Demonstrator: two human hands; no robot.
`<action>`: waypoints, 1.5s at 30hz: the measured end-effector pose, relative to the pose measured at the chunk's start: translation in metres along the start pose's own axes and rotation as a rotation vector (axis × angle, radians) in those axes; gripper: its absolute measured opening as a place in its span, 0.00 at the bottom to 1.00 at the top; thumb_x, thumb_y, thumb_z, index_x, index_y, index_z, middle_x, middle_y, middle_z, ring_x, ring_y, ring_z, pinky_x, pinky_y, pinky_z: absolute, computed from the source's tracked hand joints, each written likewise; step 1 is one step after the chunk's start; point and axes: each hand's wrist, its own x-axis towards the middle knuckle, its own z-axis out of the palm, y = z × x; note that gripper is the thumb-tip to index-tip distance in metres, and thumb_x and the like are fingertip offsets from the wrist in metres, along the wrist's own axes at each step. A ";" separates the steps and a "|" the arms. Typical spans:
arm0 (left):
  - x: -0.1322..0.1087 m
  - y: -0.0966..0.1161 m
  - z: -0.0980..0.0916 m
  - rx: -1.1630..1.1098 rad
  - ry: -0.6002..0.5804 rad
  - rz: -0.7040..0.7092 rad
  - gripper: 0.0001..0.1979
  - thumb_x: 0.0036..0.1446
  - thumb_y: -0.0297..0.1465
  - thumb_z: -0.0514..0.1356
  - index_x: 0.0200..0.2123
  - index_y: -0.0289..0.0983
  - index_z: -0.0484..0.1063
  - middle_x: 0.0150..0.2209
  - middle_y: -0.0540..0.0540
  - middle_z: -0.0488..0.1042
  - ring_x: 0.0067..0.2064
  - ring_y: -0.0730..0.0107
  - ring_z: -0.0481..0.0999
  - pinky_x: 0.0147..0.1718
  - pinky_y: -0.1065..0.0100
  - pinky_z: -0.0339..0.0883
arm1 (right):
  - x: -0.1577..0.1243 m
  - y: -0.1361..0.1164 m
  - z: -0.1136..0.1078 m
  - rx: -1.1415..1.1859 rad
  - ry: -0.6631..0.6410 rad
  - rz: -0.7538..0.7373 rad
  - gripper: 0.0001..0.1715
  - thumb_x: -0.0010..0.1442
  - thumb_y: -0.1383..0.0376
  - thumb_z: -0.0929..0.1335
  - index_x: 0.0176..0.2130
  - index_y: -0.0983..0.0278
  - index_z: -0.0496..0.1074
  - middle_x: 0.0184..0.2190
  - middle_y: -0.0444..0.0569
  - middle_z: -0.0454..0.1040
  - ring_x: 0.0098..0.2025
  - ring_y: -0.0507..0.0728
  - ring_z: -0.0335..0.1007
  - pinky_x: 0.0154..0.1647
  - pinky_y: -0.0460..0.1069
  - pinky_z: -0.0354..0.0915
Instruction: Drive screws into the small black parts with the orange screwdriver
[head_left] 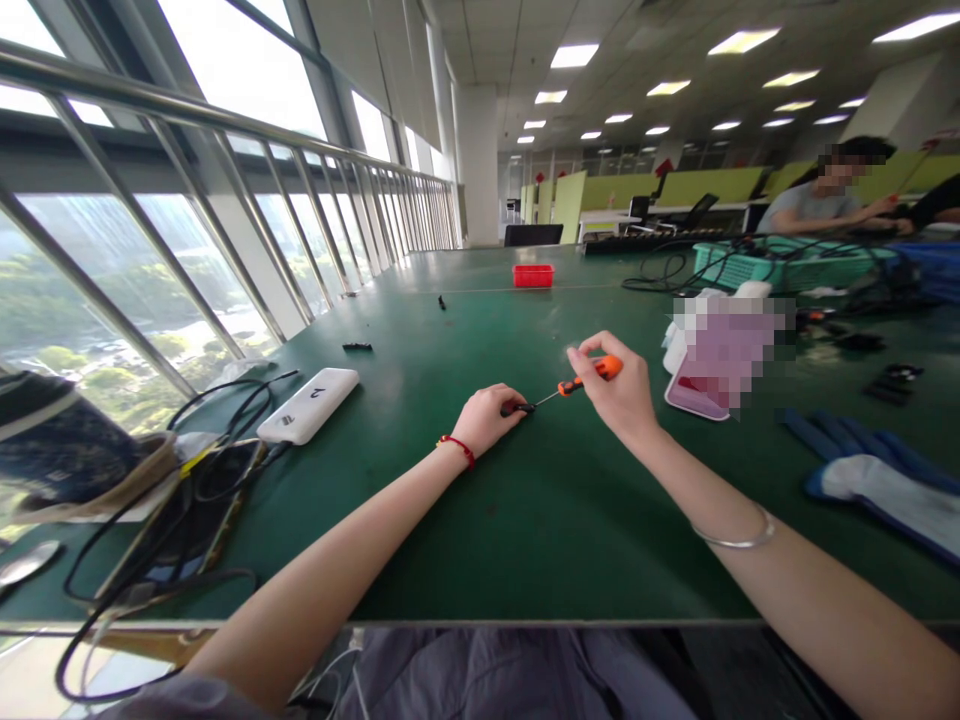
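Note:
My right hand (619, 390) is closed round the orange handle of a small screwdriver (581, 379), whose thin shaft points left and down. The tip meets a small black part (519, 408) that my left hand (486, 417) pinches against the green table (540, 500). A red cord circles my left wrist and a metal bangle my right forearm.
A white power bank (309, 404) and black cables (187, 480) lie at the left, with a phone (184, 530) near the front edge. Blue-and-white gloves (877, 475) lie at the right. A red tray (532, 275) and a teal basket (780, 262) stand farther back. Another person sits at the far right.

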 end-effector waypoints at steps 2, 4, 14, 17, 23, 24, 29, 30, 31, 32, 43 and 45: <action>0.000 -0.001 0.000 0.004 0.002 0.004 0.08 0.52 0.27 0.59 0.35 0.37 0.77 0.33 0.48 0.73 0.33 0.72 0.72 0.34 0.72 0.67 | 0.000 0.000 0.000 0.030 -0.018 -0.023 0.15 0.55 0.53 0.64 0.26 0.61 0.63 0.18 0.40 0.62 0.21 0.51 0.59 0.26 0.46 0.56; 0.000 -0.001 0.000 0.005 -0.001 0.000 0.08 0.51 0.27 0.59 0.35 0.37 0.77 0.33 0.48 0.73 0.32 0.72 0.71 0.34 0.72 0.67 | 0.000 0.001 0.000 0.077 -0.032 -0.069 0.10 0.53 0.57 0.65 0.30 0.61 0.64 0.21 0.40 0.64 0.22 0.51 0.61 0.27 0.46 0.57; 0.000 0.000 0.000 -0.005 0.001 -0.008 0.08 0.52 0.28 0.59 0.35 0.37 0.77 0.33 0.48 0.73 0.32 0.73 0.71 0.34 0.72 0.67 | 0.000 0.000 -0.001 0.040 -0.055 -0.044 0.13 0.55 0.55 0.64 0.32 0.61 0.68 0.19 0.41 0.66 0.22 0.51 0.62 0.27 0.47 0.58; 0.000 0.001 -0.001 -0.012 0.000 -0.021 0.08 0.51 0.27 0.58 0.35 0.37 0.77 0.32 0.48 0.73 0.32 0.73 0.71 0.35 0.72 0.67 | -0.001 0.001 -0.001 0.058 -0.061 -0.124 0.13 0.51 0.61 0.66 0.38 0.61 0.67 0.23 0.41 0.68 0.22 0.51 0.61 0.26 0.47 0.58; 0.000 0.001 0.000 -0.018 0.012 -0.020 0.08 0.50 0.27 0.58 0.34 0.36 0.77 0.31 0.48 0.73 0.32 0.72 0.71 0.33 0.72 0.67 | 0.000 0.000 -0.001 0.009 -0.038 -0.072 0.13 0.53 0.57 0.66 0.38 0.60 0.66 0.21 0.40 0.66 0.22 0.52 0.62 0.28 0.47 0.59; 0.000 0.000 0.000 -0.019 0.014 -0.020 0.08 0.50 0.27 0.58 0.34 0.37 0.77 0.31 0.48 0.73 0.32 0.72 0.71 0.33 0.72 0.67 | 0.000 0.000 -0.001 0.015 -0.053 -0.062 0.11 0.54 0.56 0.65 0.34 0.61 0.67 0.20 0.41 0.66 0.22 0.51 0.61 0.28 0.47 0.59; 0.000 -0.002 0.001 -0.045 0.019 -0.021 0.09 0.49 0.25 0.59 0.34 0.36 0.76 0.32 0.48 0.73 0.32 0.73 0.72 0.34 0.72 0.68 | 0.001 0.002 0.000 0.086 -0.061 -0.075 0.15 0.50 0.62 0.66 0.40 0.61 0.66 0.24 0.41 0.67 0.23 0.51 0.62 0.26 0.47 0.59; 0.000 -0.001 0.001 -0.051 0.020 -0.021 0.09 0.49 0.25 0.59 0.34 0.36 0.76 0.32 0.48 0.73 0.32 0.73 0.72 0.34 0.72 0.68 | 0.001 0.003 0.000 0.090 -0.052 -0.065 0.19 0.49 0.62 0.67 0.43 0.60 0.65 0.24 0.40 0.67 0.23 0.51 0.62 0.26 0.47 0.59; 0.000 -0.001 0.000 -0.055 0.021 -0.022 0.09 0.48 0.25 0.59 0.34 0.36 0.76 0.32 0.48 0.73 0.32 0.73 0.72 0.34 0.72 0.68 | 0.001 0.003 0.000 0.089 -0.044 -0.047 0.21 0.49 0.61 0.67 0.44 0.60 0.64 0.24 0.40 0.67 0.23 0.51 0.63 0.26 0.47 0.60; 0.000 -0.001 0.000 -0.058 0.022 -0.024 0.09 0.48 0.25 0.59 0.34 0.35 0.76 0.31 0.48 0.73 0.31 0.73 0.71 0.34 0.72 0.68 | 0.001 0.003 0.000 0.082 -0.039 -0.026 0.20 0.49 0.59 0.68 0.43 0.60 0.65 0.24 0.40 0.67 0.24 0.52 0.63 0.27 0.47 0.60; -0.001 -0.003 0.001 -0.124 0.040 -0.054 0.09 0.47 0.24 0.59 0.33 0.35 0.76 0.31 0.48 0.73 0.31 0.74 0.71 0.34 0.72 0.68 | 0.000 0.006 0.002 0.128 -0.084 -0.068 0.22 0.48 0.61 0.68 0.45 0.60 0.64 0.26 0.40 0.68 0.24 0.51 0.63 0.24 0.46 0.58; 0.000 -0.002 0.001 -0.125 0.045 -0.060 0.08 0.47 0.24 0.59 0.33 0.35 0.76 0.30 0.48 0.73 0.31 0.74 0.71 0.34 0.72 0.68 | 0.000 0.005 0.002 0.103 -0.083 -0.017 0.17 0.51 0.57 0.67 0.41 0.60 0.66 0.23 0.40 0.67 0.23 0.51 0.63 0.25 0.46 0.58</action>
